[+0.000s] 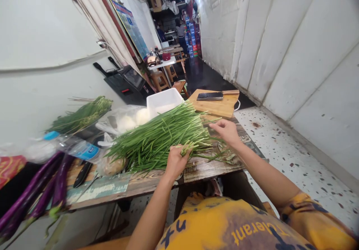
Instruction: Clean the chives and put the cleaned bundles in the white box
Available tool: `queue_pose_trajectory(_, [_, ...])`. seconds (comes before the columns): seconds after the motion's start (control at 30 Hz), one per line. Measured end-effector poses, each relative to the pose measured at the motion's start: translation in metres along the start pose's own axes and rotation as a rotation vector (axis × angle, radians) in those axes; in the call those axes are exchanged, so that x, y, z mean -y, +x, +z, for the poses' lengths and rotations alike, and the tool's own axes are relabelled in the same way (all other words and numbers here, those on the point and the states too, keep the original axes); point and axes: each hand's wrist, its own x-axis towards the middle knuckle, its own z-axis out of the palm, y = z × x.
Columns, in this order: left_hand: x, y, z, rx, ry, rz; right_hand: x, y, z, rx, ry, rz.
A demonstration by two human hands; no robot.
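A large heap of garlic chives (pixel 157 134) lies across the wooden table, green tips to the left and pale cut ends to the right. My left hand (pixel 176 162) is closed around a small bunch of them at the near side of the heap, with pale stalk ends poking out past the fingers. Beyond the pale ends, to the right, my right hand (pixel 226 130) has thumb and forefinger pinched together; what is between them is too small to make out. Loose stalks and trimmings (pixel 224 156) lie on the tabletop below it.
A cleaver (pixel 210 96) rests on a cutting board (pixel 215 109) behind the heap, beside a white plastic tub (pixel 164 98). To the left are a water bottle (pixel 81 147), a black-handled knife (pixel 82 175), purple eggplants (pixel 42 190) and another bundle of greens (pixel 81 115). Far back stands a person (pixel 181 33).
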Motion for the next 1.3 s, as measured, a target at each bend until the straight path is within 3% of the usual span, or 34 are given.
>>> queue_pose_trajectory(0.07, [0.000, 0.000, 0.000, -0.003, 0.001, 0.002, 0.001, 0.004, -0.008, 0.019, -0.192, -0.152])
queue_pose_trajectory(0.23, [0.000, -0.002, 0.000, 0.029, 0.058, 0.046, 0.002, -0.001, 0.000, 0.440, -0.411, -0.620])
queue_pose_trajectory(0.37, [0.003, -0.005, -0.002, -0.003, -0.076, -0.010, 0.001, 0.003, 0.014, 0.439, -0.663, -0.805])
queue_pose_trajectory(0.5, [0.003, -0.002, -0.004, -0.187, -0.117, -0.080, 0.010, 0.001, 0.014, 0.487, -0.567, -0.883])
queue_pose_trajectory(0.6, [0.003, 0.000, -0.003, -0.167, -0.092, -0.028, 0.019, -0.010, 0.010, 0.574, -0.325, -0.814])
queue_pose_trajectory(0.77, [0.005, 0.001, 0.002, -0.071, -0.093, -0.075, 0.015, -0.028, 0.018, 0.534, -0.003, -0.333])
queue_pose_trajectory(0.87, [0.006, 0.001, 0.001, -0.051, -0.124, -0.089, 0.010, -0.033, 0.029, 0.531, 0.071, -0.147])
queue_pose_trajectory(1.0, [0.004, 0.001, -0.001, -0.025, -0.129, -0.056, 0.009, -0.035, 0.037, 0.573, 0.104, -0.027])
queue_pose_trajectory(1.1, [0.004, 0.000, -0.001, 0.005, -0.150, -0.040, 0.010, -0.035, 0.036, 0.637, 0.085, -0.036])
queue_pose_trajectory(1.23, [0.007, 0.001, -0.001, 0.040, -0.217, -0.095, 0.012, -0.035, 0.031, 0.683, -0.056, -0.225])
queue_pose_trajectory(1.3, [0.006, 0.002, -0.002, 0.058, -0.176, -0.073, 0.014, -0.035, 0.028, 0.623, -0.195, -0.341])
